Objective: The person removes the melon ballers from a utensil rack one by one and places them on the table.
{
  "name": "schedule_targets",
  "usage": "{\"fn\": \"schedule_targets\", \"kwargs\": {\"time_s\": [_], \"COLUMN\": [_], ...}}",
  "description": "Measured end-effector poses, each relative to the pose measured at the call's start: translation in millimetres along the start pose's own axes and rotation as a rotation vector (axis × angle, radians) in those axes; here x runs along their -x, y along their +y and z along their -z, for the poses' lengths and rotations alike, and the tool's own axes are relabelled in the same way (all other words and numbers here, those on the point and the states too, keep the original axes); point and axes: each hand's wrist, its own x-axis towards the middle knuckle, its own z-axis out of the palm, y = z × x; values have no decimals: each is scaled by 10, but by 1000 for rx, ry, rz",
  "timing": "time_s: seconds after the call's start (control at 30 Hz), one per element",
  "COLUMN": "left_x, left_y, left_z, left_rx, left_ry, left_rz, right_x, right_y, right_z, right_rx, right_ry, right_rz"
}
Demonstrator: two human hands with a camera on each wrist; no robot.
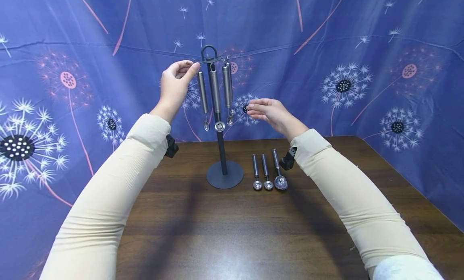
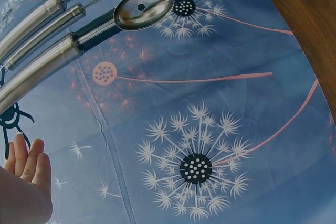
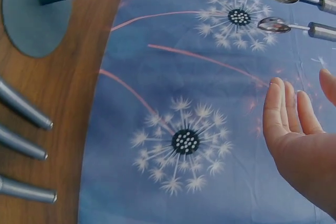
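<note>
Upper centre: silver metal scoops (image 1: 215, 92) hang from a black, round-based metal stand (image 1: 225, 180); left hand (image 1: 174, 84) is beside its top, grip indeterminable. Right hand (image 1: 271, 112), centre right: fingers extended, holding nothing.

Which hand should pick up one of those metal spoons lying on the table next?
Probably the right hand: it looks empty, fingers stretched out, and hovers nearer those spoons on the table. The left hand is farther away, up by the top of the stand.
</note>
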Motion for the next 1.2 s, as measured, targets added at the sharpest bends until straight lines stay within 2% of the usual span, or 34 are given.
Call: {"fn": "schedule_targets", "kwargs": {"time_s": [0.6,0.73,0.97,1.2], "left_x": [-28,-23,-10,-13], "left_y": [-48,-55,-50,-35], "left_z": [-10,-23,-25,-10], "left_rx": [-1,-7,-9,1], "left_ry": [19,22,12,11], "left_rz": [-18,-14,-9,-6], "right_x": [-100,-129,-204,-245], "right_y": [-205,-250,-281,-312], "right_z": [-289,-337,-432,-565], "right_rx": [-121,-122,-58,-70], "right_ry": [-6,-8,-27,-6], "right_rz": [124,151,203,267]}}
